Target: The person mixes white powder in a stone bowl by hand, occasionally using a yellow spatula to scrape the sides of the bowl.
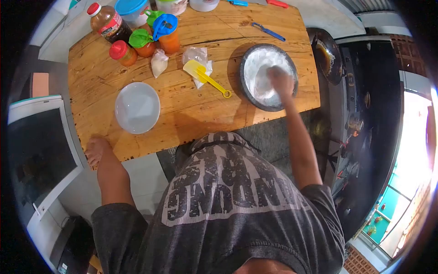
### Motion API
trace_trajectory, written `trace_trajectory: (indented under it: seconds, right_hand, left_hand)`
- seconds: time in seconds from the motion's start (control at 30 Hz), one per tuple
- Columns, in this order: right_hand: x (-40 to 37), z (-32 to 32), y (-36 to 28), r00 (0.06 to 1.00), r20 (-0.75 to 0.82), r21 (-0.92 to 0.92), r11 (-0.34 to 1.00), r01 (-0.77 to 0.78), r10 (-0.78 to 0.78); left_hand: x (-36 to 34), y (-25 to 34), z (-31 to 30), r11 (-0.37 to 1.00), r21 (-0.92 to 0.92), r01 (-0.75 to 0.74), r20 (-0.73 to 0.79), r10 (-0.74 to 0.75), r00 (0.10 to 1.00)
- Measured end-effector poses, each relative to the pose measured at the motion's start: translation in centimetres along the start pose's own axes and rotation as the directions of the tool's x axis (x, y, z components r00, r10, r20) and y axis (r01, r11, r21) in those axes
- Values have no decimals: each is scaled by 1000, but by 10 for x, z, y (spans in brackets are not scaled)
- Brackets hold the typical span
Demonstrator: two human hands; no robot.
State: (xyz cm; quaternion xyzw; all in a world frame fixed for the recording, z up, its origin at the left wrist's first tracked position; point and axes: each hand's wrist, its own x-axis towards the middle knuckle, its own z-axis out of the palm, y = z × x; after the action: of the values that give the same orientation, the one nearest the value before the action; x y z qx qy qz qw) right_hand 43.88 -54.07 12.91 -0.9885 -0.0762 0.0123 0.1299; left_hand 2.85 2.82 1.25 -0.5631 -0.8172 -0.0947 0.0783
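Note:
My right hand reaches into a dark stone mortar at the right of the table. White powder coats the mortar's inside. Motion smears the fingers, and a blurred greyish shape lies beside them, so I cannot make out what they hold, if anything. At the table's near left corner, my left hand rests on the wood with its fingers spread and nothing in them. The nearest thing to it is a white plate. Between plate and mortar lies a yellow plastic scoop, partly on a clear plastic bag.
A small bag of white powder lies beside several lidded bottles, including a red-capped one. A large sauce bottle and tubs stand at the back. A blue peeler lies beyond the mortar. A wok with oil is on the right.

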Motion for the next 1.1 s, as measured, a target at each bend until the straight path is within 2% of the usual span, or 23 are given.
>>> trace_trajectory:
  seconds: [0.03,0.1,0.17,0.2,0.23,0.27,0.3,0.33,0.4,0.43,0.47,0.5,0.57,0.63,0.67,0.7,0.77,0.83,0.87,0.9,1.03,1.1]
  right_hand:
    - [-20,5,-18,997,55,-87,995,-45,50]
    - [-49,12,-31,999,-49,-86,996,19,-23]
    - [-39,13,-21,998,-63,-26,1000,-4,3]
    - [-20,21,-9,992,-124,3,1000,16,-16]
    - [1,29,5,983,-180,32,999,35,-29]
    - [20,9,6,997,-73,47,999,18,-15]
    - [37,-11,22,983,185,335,941,-52,-12]
    - [41,-11,33,950,293,389,895,-218,104]
    - [34,8,43,972,226,487,858,-165,59]
    - [12,26,42,995,47,513,857,53,-90]
    - [-23,11,-3,987,-102,165,977,138,-122]
    - [-44,7,-33,999,17,-43,999,32,-31]
    - [-36,16,-24,996,-89,20,1000,-6,7]
    - [-5,18,-15,997,-82,-51,999,6,-10]
    - [2,0,-29,993,-116,28,1000,-7,10]
    - [16,-6,-21,999,-45,90,996,24,-20]
    - [27,-5,5,990,139,263,964,-29,-8]
    - [-4,46,30,962,-70,40,963,268,-265]
    - [-40,26,-9,988,-51,-2,990,143,-143]
    - [-54,19,-26,990,-100,-23,995,101,-102]
    - [7,14,-25,1000,-17,-58,998,8,-9]
    - [40,1,-9,998,29,117,992,52,-56]
  left_hand:
    - [1,0,-3,1000,-17,12,31,-11,999]
    - [3,-1,8,995,99,23,-27,-20,999]
    - [5,1,15,994,105,41,-39,-37,999]
    - [4,2,10,997,58,52,-20,-50,999]
    - [9,-1,15,992,120,38,-13,-37,999]
    - [13,-3,20,983,181,23,-5,-23,1000]
    - [14,-4,25,984,175,24,-35,-18,999]
    - [14,-4,24,986,167,22,-44,-15,999]
    - [11,-1,24,990,135,36,-61,-28,998]
    - [10,-1,23,990,130,53,-63,-45,997]
    - [10,-3,23,990,131,54,-67,-46,997]
    - [10,-3,22,990,133,51,-71,-42,997]
    - [12,0,24,990,129,53,-77,-44,996]
    - [14,-1,26,991,127,35,-94,-23,995]
    - [14,2,29,992,122,36,-97,-24,995]
    - [14,3,30,992,123,40,-94,-29,995]
    - [14,1,29,992,121,34,-96,-23,995]
    - [11,3,27,992,113,54,-80,-45,996]
    - [11,-1,25,991,124,58,-74,-49,996]
    - [11,-2,23,990,129,48,-74,-39,996]
    - [12,-1,25,990,137,29,-82,-18,996]
    - [13,-2,26,989,144,33,-76,-22,997]
